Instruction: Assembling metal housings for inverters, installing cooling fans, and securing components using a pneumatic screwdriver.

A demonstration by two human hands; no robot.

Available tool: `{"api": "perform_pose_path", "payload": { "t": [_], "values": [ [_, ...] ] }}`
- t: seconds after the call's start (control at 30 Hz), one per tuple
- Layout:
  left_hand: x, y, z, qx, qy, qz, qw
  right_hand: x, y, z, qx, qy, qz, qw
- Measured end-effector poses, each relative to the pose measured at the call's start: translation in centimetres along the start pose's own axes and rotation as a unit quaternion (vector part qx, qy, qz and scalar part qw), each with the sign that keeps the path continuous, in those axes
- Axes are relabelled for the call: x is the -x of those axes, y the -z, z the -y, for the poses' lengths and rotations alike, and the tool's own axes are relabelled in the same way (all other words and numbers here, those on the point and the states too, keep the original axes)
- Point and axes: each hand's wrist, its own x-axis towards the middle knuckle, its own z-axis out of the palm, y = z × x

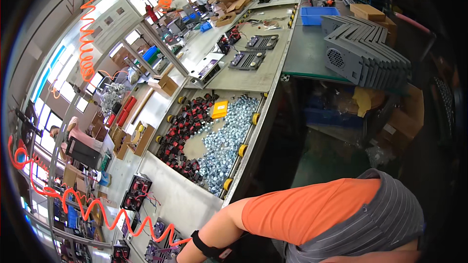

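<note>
Neither of my hands shows in the head view. An arm in an orange sleeve (302, 209), with a black band (204, 244) round its bare part, reaches to the lower left. Its hand is cut off at the bottom edge, and I cannot tell for sure whose arm it is. Close to it lie dark parts with purple pieces (161, 243) on the line. A red coiled hose (92, 209) runs down to the arm. Farther up the line are loose silvery metal pieces (219, 146), black and red parts (183, 136) and a yellow box (220, 109).
Grey perforated metal panels (363, 53) stand stacked on a green-edged table (304, 58) at the right, by a blue bin (317, 15). Two dark plates (247, 60) with parts lie on the far line. Yellow rollers (242, 150) line its rail. Orange coiled hoses (87, 34) hang overhead.
</note>
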Motion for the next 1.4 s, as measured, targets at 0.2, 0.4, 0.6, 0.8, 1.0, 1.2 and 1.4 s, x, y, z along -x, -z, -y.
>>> {"api": "perform_pose_path", "payload": {
  "t": [0.2, 0.4, 0.6, 0.8, 1.0, 1.2, 1.4],
  "values": [
    [0.4, 3.4, 1.5, 0.339, 0.079, 0.068, 0.935, 1.3, 0.0, 0.2, -0.048, 0.033, -0.065, 0.996],
    [1.8, 8.2, -1.6, 0.434, 0.072, -0.027, 0.898, 2.8, -0.1, 1.4, -0.09, 0.073, -0.127, 0.985],
    [1.2, 8.6, -4.8, 0.5, 0.067, -0.086, 0.859, 3.7, -0.5, 3.0, -0.125, 0.1, -0.163, 0.974],
    [1.3, 7.2, -6.8, 0.623, 0.054, -0.167, 0.762, 4.0, -1.4, 4.4, -0.157, 0.128, -0.189, 0.961],
    [2.7, 5.5, -8.3, 0.746, 0.037, -0.289, 0.598, 5.6, 0.3, 10.3, -0.201, 0.189, -0.244, 0.93],
    [12.3, 1.5, -6.5, 0.753, 0.156, -0.341, 0.541, 11.3, -1.2, 12.9, -0.322, 0.075, -0.299, 0.895],
    [18.3, -1.1, -5.7, 0.676, 0.269, -0.236, 0.644, 12.7, -2.8, 12.3, -0.51, -0.019, -0.138, 0.849]
  ]
}}
